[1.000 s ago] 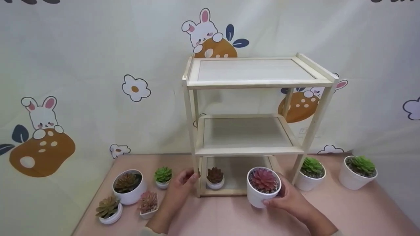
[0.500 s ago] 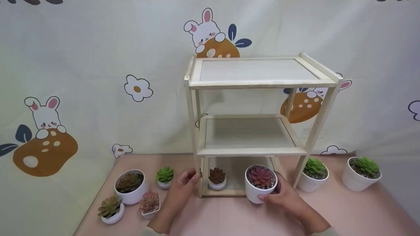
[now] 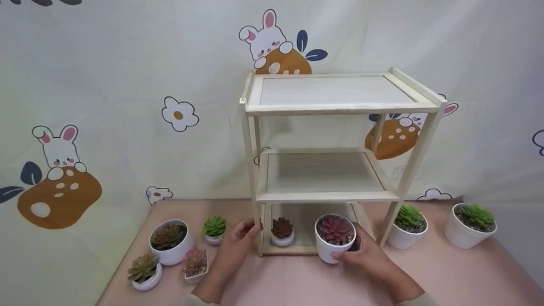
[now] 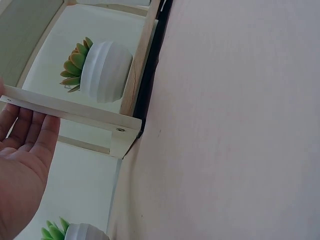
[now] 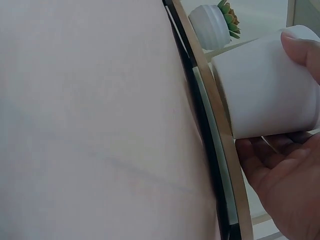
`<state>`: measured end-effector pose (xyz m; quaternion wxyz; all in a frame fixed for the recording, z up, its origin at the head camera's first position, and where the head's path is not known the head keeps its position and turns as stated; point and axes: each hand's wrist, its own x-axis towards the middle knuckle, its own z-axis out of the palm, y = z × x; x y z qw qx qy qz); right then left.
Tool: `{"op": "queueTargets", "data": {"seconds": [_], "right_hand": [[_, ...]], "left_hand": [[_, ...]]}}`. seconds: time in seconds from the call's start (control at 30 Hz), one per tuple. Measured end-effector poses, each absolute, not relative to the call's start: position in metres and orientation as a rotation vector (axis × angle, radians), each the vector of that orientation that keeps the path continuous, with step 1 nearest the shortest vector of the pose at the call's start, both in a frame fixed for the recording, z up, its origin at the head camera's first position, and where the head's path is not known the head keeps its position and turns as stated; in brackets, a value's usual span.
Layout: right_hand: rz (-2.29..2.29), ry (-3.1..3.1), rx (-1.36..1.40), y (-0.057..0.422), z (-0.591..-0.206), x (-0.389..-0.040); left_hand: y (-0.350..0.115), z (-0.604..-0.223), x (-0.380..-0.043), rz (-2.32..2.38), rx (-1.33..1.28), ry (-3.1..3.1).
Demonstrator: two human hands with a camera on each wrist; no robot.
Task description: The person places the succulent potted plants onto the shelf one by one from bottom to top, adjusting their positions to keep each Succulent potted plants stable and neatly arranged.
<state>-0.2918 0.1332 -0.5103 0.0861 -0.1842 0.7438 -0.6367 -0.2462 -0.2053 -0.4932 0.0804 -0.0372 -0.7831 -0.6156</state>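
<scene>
My right hand grips a white pot with a dark red succulent, thumb on the front and fingers round the right side. The pot is upright, at the front edge of the bottom tier of a three-tier wooden shelf. In the right wrist view the white pot has its base right by the front rail. My left hand holds the shelf's front left post between thumb and fingers. A small brown succulent in a ribbed white pot stands at the bottom tier's left.
Left of the shelf stand a brown succulent, an olive one, a pink one and a small green one, all in white pots. Two green potted succulents are at the right. A printed cloth hangs behind.
The red succulent's pot has moved a little left and back toward the bottom tier with my right hand. My left hand stays at the post. The head view has shifted slightly.
</scene>
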Motion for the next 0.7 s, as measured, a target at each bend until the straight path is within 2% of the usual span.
{"op": "queueTargets", "data": {"seconds": [0.2,0.7], "right_hand": [[-1.868,2.237,-0.568,0.1316,-0.5088,-0.2937],[-1.809,2.420,-0.418,0.1237,-0.5065,-0.2934]], "left_hand": [[-0.2058,-0.4960,-0.2472,-1.882,-0.134,-2.312],[-0.2052,-0.4939,-0.2461,-1.866,-0.096,-2.337]]}}
